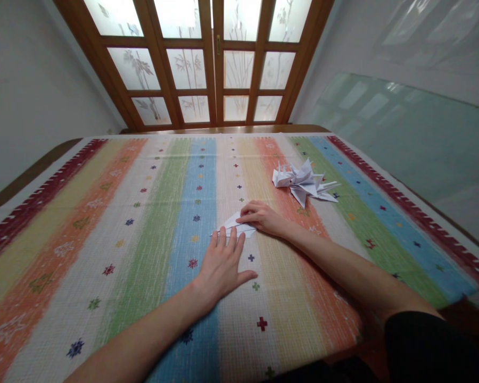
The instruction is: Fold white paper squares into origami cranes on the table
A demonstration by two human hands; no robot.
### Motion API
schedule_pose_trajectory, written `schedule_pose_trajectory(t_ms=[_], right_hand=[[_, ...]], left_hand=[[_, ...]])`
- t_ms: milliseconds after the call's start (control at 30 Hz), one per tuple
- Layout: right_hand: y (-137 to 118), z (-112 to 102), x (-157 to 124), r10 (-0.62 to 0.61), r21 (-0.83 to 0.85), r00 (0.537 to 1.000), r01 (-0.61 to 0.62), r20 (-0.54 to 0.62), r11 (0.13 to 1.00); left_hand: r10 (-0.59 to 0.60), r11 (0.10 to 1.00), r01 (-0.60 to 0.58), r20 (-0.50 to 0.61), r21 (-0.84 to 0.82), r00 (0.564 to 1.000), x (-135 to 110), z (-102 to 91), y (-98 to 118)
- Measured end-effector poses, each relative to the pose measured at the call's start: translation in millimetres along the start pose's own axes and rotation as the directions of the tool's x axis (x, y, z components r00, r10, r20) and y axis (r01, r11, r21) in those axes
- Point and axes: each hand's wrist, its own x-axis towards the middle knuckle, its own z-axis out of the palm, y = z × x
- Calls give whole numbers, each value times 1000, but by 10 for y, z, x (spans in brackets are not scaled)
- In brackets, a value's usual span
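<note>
A small sheet of white folded paper (246, 229) lies on the tablecloth in front of me, narrowing to a point at its left end. My left hand (222, 261) rests flat with its fingertips pressing the paper's near edge, thumb spread out to the right. At the paper's upper right, my right hand (261, 217) has its fingers bent together, with thumb and forefinger on the paper's edge. Part of the sheet is hidden under both hands. Several white origami cranes (305, 182) sit in a heap farther off to the right.
A striped, multicoloured tablecloth (143, 255) covers the table, with wooden table edge (263, 128) showing at the far side. Beyond stand wooden doors (213, 64) with frosted glass panes. A pale glass panel (407, 133) leans along the right wall.
</note>
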Motion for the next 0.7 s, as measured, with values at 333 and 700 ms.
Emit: schedule_pose_trajectory(t_ms=[333,700], right_hand=[[-22,-33,-2,-30,-132,998,38,58,991],[-29,-54,-54,-8,-151,996,22,91,988]], left_hand=[[-24,1000,23,19,1,1000,2,-1,26],[-7,1000,7,11,-20,1000,8,-61,-22]])
